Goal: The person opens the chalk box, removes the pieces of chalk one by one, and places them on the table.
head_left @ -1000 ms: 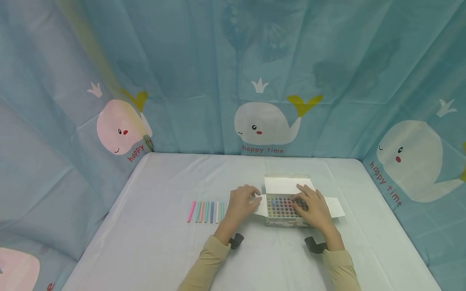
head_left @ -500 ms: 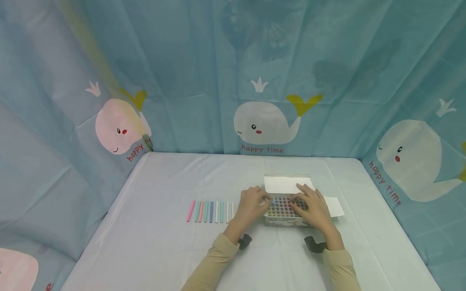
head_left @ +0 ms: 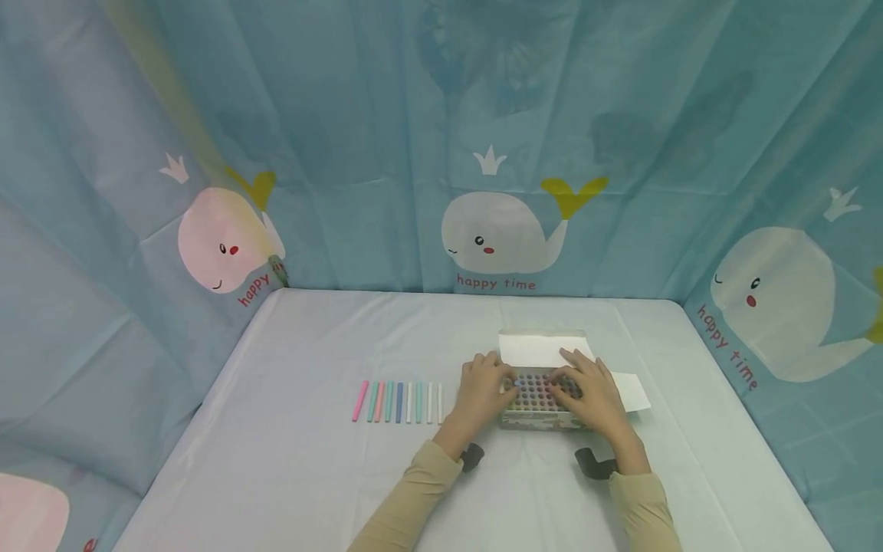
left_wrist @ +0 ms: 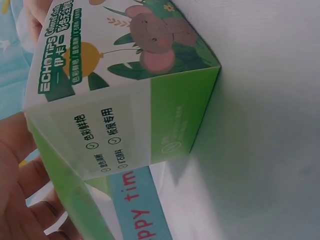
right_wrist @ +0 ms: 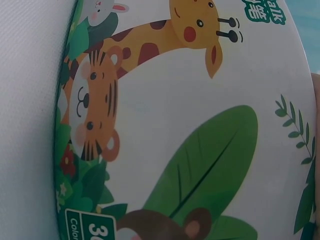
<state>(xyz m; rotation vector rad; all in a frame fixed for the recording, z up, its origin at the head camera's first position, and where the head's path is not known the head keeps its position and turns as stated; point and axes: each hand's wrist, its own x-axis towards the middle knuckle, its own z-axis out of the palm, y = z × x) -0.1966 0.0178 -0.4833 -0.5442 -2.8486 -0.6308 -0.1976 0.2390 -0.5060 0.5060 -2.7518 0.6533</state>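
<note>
In the head view an open white chalk box (head_left: 545,420) holds rows of upright coloured chalk sticks (head_left: 534,395), tips showing. My left hand (head_left: 483,387) is at the box's left end, thumb and index fingertips pinching a blue chalk stick (head_left: 517,382) there. My right hand (head_left: 589,391) rests over the right part of the box, thumb and index bent above the chalk with a gap between them, other fingers stretched toward the back flap (head_left: 538,349). In the left wrist view, fingers (left_wrist: 37,185) of the left hand show behind the box's printed end (left_wrist: 120,135).
A row of loose chalk sticks (head_left: 389,402) in pink, green, blue and white lies left of the box on the white table (head_left: 276,475). A side flap (head_left: 631,391) sticks out to the right. Blue whale-print curtains (head_left: 359,153) surround the table. The right wrist view shows the box's animal-printed side (right_wrist: 165,120).
My left hand has moved right, from beside the box to over its left columns, and its fingertips have come to the blue chalk stick. My right hand has stayed about where it was.
</note>
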